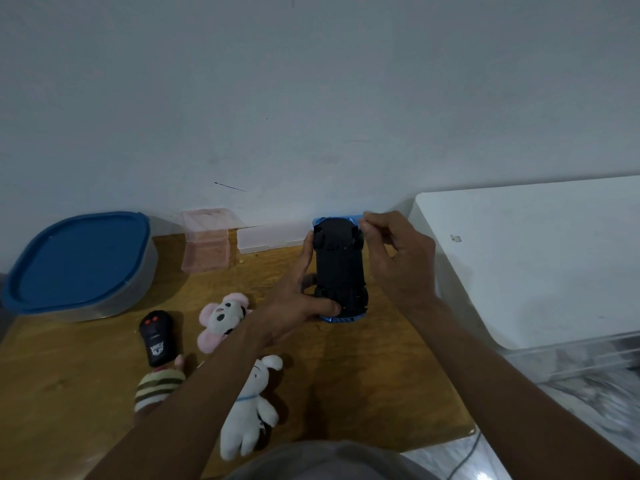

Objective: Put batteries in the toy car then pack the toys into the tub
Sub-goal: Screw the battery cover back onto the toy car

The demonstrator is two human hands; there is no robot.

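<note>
A blue toy car (340, 268) is held upside down above the wooden table (69, 375), its black underside facing me. My left hand (298, 299) grips its near end and left side, thumb across the bottom. My right hand (394, 258) pinches the far right corner near a wheel. A tub with a blue lid (78, 261) stands at the left. On the table lie a black remote control (156, 337), a pink-eared plush (221, 318), a striped plush (157, 388) and a white plush (251, 410). No batteries are visible.
A small pink clear box (206, 244) and a flat clear case (268, 239) sit against the wall behind the car. A white-topped clear drawer unit (540, 258) stands at the right, beside the table's edge. A cable (467, 455) trails on the floor.
</note>
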